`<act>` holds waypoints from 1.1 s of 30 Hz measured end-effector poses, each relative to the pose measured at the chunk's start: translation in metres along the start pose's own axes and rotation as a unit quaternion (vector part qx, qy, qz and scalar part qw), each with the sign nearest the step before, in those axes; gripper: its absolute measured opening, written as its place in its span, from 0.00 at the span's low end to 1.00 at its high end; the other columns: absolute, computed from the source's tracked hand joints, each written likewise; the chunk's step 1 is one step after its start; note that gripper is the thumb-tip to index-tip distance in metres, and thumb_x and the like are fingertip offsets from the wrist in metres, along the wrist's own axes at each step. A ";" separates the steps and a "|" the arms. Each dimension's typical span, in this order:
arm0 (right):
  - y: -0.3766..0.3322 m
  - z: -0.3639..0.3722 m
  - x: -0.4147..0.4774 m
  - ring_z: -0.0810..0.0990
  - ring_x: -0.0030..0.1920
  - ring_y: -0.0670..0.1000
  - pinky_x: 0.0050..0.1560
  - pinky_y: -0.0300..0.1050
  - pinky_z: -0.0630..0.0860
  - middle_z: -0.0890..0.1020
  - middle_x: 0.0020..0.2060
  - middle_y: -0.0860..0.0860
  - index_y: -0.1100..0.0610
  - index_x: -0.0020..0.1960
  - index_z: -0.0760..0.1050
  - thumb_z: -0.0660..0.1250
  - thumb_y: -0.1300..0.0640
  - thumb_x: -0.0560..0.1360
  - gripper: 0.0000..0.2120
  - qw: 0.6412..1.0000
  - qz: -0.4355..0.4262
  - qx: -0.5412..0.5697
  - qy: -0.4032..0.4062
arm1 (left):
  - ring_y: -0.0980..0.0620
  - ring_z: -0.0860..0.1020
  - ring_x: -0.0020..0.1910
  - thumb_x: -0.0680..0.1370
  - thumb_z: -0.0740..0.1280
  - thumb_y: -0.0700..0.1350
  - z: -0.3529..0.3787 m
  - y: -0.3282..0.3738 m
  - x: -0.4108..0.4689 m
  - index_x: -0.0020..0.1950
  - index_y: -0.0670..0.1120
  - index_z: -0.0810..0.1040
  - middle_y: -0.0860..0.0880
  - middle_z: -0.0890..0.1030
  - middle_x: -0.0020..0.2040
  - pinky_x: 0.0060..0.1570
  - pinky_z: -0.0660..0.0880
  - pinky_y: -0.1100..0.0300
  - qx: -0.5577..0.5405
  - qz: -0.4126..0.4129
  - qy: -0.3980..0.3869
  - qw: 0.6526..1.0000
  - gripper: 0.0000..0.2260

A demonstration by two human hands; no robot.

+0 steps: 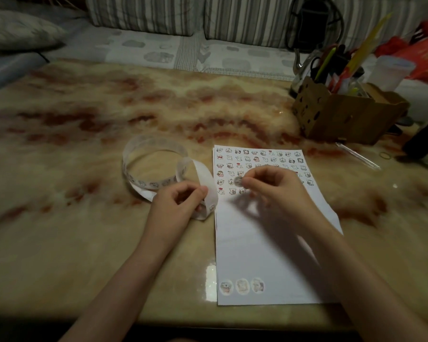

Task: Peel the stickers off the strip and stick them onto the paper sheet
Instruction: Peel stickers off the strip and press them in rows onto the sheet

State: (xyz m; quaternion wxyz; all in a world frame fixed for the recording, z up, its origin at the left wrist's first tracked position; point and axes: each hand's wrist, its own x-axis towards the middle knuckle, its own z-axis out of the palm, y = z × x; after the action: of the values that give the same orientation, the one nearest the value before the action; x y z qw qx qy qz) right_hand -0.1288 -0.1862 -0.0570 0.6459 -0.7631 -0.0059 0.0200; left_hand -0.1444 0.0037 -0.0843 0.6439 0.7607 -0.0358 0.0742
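Person seated at a marbled table (84, 124), both forearms reaching in from the near edge. Left hand (181, 202): fingers curled in, thumb and forefinger pinching the free end of the strip (153, 185), just off the left edge of the paper sheet (269, 255). From that hand the strip runs back into a loose standing loop on the table, left of the sheet; small printed pictures show along its near side. Right hand (274, 187): fingers bunched, thumb and fingertip nipping a small round sticker (238, 180), held over the sheet's far half, at the left end of the lower rows. Cannot tell whether the sticker touches the paper. Hands are apart, with the sheet's left edge between them. The sheet lies flat, its far part filled with rows of little stickers (260, 159), its middle bare white, and three larger oval stickers (242, 286) in a row at the near left corner. Beyond the sheet to the right: a cardboard box (341, 114) stuffed with pens, a clear pen (358, 156) lying on the table, a rubber band (386, 156) near it. Striped cushions (146, 13) at the back.
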 end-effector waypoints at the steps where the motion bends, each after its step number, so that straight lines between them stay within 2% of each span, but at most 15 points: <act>1: 0.000 -0.008 0.003 0.71 0.23 0.40 0.23 0.31 0.64 0.79 0.29 0.49 0.58 0.39 0.79 0.72 0.62 0.71 0.03 0.999 0.020 -0.026 0.011 | 0.61 0.75 0.28 0.76 0.67 0.39 0.000 -0.001 0.000 0.39 0.39 0.80 0.52 0.78 0.27 0.32 0.68 0.73 0.010 0.002 -0.007 1.000 0.08; 5: 0.003 -0.028 0.015 0.69 0.20 0.39 0.22 0.29 0.62 0.78 0.21 0.44 0.58 0.38 0.79 0.71 0.64 0.72 0.05 0.992 0.063 -0.102 0.039 | 0.58 0.75 0.30 0.77 0.67 0.42 0.001 -0.004 0.000 0.39 0.43 0.81 0.45 0.80 0.29 0.35 0.71 0.69 0.042 0.009 -0.037 0.998 0.08; 9: 0.006 -0.032 0.021 0.69 0.21 0.40 0.23 0.31 0.63 0.78 0.22 0.46 0.58 0.37 0.81 0.73 0.62 0.70 0.04 0.986 0.078 -0.146 0.038 | 0.58 0.75 0.31 0.77 0.66 0.44 0.001 -0.007 0.000 0.38 0.46 0.80 0.47 0.80 0.28 0.38 0.71 0.62 0.085 0.015 -0.054 0.995 0.08; 12: 0.003 -0.029 0.020 0.70 0.23 0.43 0.23 0.33 0.64 0.79 0.24 0.48 0.60 0.38 0.82 0.73 0.62 0.70 0.03 0.982 0.091 -0.167 0.012 | 0.62 0.74 0.32 0.77 0.67 0.46 0.002 -0.008 -0.001 0.38 0.49 0.80 0.57 0.79 0.29 0.36 0.68 0.69 0.124 0.020 -0.048 0.991 0.08; 14: 0.000 -0.028 0.018 0.67 0.18 0.40 0.20 0.30 0.60 0.76 0.19 0.45 0.61 0.40 0.82 0.72 0.61 0.71 0.03 0.976 0.097 -0.196 0.003 | 0.64 0.75 0.34 0.77 0.67 0.47 0.002 -0.007 -0.002 0.39 0.50 0.81 0.60 0.79 0.30 0.37 0.68 0.71 0.137 0.019 -0.048 0.989 0.07; 20: 0.001 -0.027 0.019 0.65 0.17 0.41 0.18 0.30 0.58 0.74 0.17 0.42 0.64 0.44 0.83 0.71 0.62 0.72 0.05 0.970 0.084 -0.226 0.014 | 0.66 0.76 0.36 0.76 0.67 0.48 0.002 -0.009 -0.002 0.39 0.52 0.81 0.63 0.79 0.33 0.37 0.67 0.72 0.154 0.029 -0.039 0.987 0.06; 24: 0.002 -0.027 0.019 0.66 0.16 0.41 0.18 0.30 0.58 0.74 0.16 0.42 0.64 0.43 0.82 0.71 0.63 0.72 0.04 0.971 0.081 -0.223 0.017 | 0.66 0.76 0.36 0.76 0.67 0.48 0.002 -0.009 -0.003 0.39 0.53 0.80 0.64 0.79 0.32 0.36 0.67 0.72 0.156 0.026 -0.038 0.987 0.07; 33: 0.010 -0.026 0.023 0.67 0.20 0.41 0.21 0.30 0.61 0.78 0.21 0.44 0.59 0.38 0.83 0.71 0.63 0.70 0.03 0.970 0.059 -0.235 0.017 | 0.68 0.76 0.35 0.76 0.67 0.47 0.002 -0.009 -0.002 0.38 0.54 0.79 0.66 0.78 0.31 0.35 0.65 0.75 0.160 0.036 -0.040 0.986 0.07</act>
State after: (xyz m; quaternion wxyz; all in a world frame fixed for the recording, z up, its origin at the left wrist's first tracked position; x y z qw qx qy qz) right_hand -0.1051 -0.2123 -0.0635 0.4459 -0.8929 0.0456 0.0434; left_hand -0.1448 0.0029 -0.0936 0.5086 0.8546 -0.0766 0.0720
